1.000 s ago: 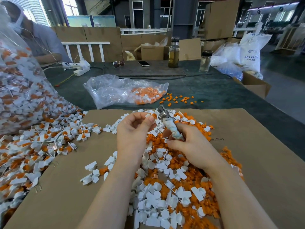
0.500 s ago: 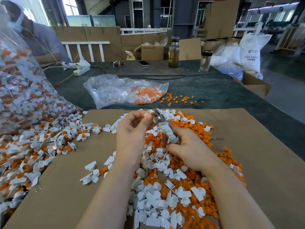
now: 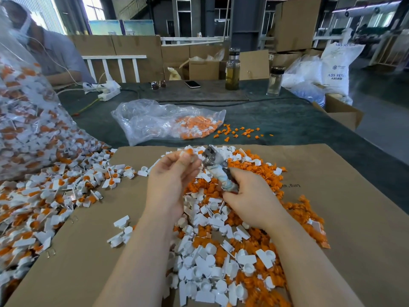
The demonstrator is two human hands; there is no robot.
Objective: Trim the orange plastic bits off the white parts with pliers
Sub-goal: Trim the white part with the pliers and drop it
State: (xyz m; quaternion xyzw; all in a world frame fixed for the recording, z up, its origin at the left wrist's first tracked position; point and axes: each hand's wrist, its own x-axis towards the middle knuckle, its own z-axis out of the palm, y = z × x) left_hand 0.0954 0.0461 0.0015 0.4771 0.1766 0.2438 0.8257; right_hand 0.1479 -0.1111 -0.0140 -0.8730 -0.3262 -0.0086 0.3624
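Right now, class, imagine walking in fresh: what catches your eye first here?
First, the heap of white parts and orange bits spread over the cardboard sheet in the middle. Above it, the left hand pinches a white part beside the pliers held by the right hand. At far left bulges a clear bag of untrimmed parts.

hall: daylight through tall windows (image 3: 93, 9) | dark steel column (image 3: 242, 18) at the back | cardboard boxes (image 3: 296, 23) stacked beyond the green-topped desk (image 3: 287, 120) | grey concrete floor (image 3: 385, 120) on the right
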